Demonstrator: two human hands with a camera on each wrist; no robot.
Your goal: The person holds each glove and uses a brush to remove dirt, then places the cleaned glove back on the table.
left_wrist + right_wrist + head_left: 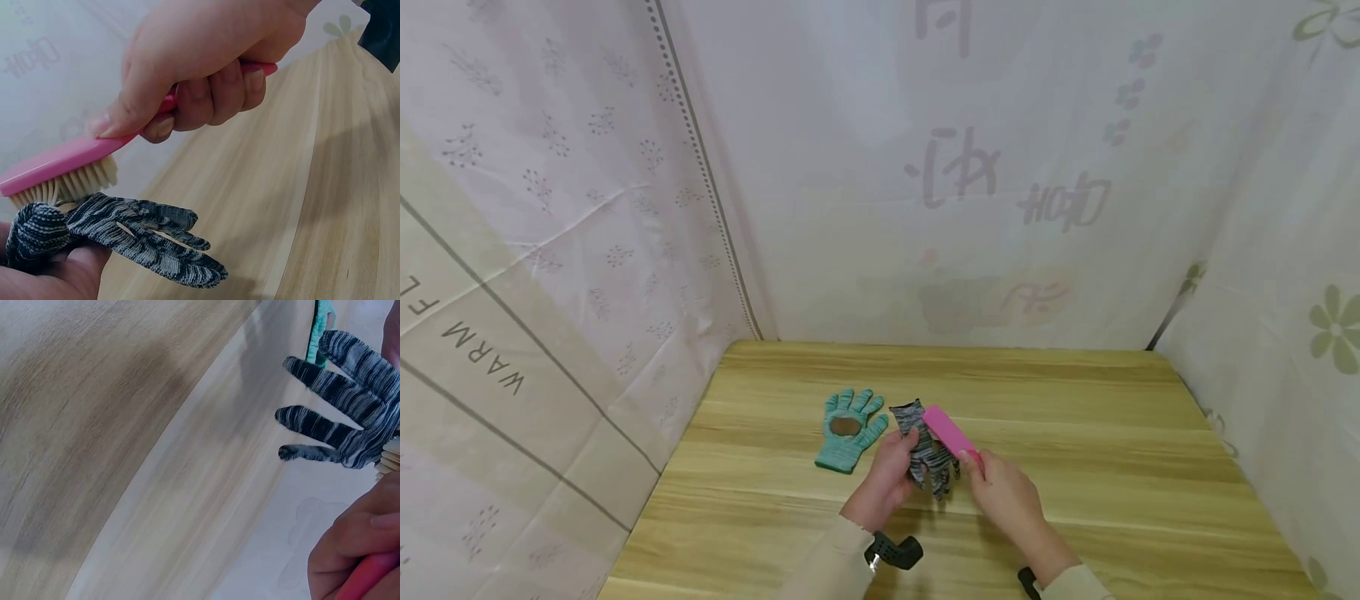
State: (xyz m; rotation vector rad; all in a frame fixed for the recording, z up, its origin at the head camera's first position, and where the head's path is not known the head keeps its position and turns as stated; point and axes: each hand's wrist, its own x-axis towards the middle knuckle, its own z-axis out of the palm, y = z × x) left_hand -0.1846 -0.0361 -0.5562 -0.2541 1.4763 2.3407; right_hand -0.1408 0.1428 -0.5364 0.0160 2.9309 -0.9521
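While the left hand (pixel 887 479) grips a black-and-grey knitted glove (pixel 927 457), the right hand (pixel 1009 498) holds a pink bristle brush (pixel 950 432) over it; that is what I see in the head view. The knitted glove lies between the two hands, its cuff pointing away from the person and its fingers back toward the body. The brush slants across it, running from the right hand up and leftward. To the left, nearer the left hand, a turquoise glove (pixel 850 443) lies flat on the wood-grain desk (pixel 1075 400), fingers pointing away. Pale printed curtains (pixel 842 208) hang behind and on both sides.

In the left wrist view, the bristles (pixel 87 178) face down and appear to touch the knitted glove. The right hand's fingers curl round the handle (pixel 165 104); the left hand shows partly, beneath the glove.

In the right wrist view, the knitted glove's fingers spread leftward, above the desk. Below, the right hand is closed on the handle; a strip of the turquoise glove shows beyond.
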